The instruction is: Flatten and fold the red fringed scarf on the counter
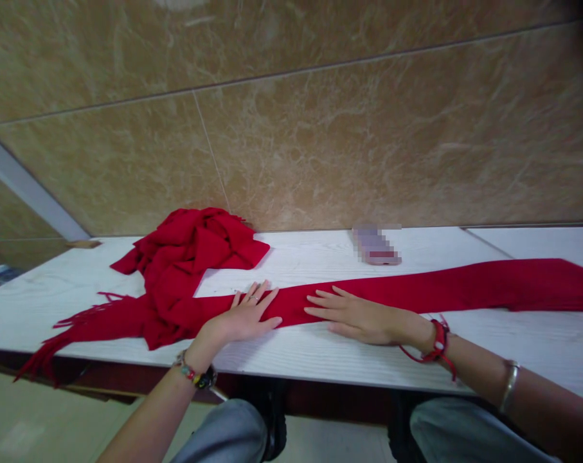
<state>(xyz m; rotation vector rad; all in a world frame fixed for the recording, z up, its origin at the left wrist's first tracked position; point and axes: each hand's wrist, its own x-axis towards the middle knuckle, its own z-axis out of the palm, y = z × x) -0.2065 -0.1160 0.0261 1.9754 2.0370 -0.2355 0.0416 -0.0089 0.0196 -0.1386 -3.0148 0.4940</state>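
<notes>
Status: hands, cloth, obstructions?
Left hand, right hand palm-down, fingers spread on red cloth strip. Crumpled red heap at strip's left end. Phone behind strip, not on it.

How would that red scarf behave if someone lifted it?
The red scarf would probably droop: its fringe hangs off the white table. It likely bunches easily, judging by the crumpled heap. The flat strip under the left hand and right hand probably wouldn't roll.
</notes>
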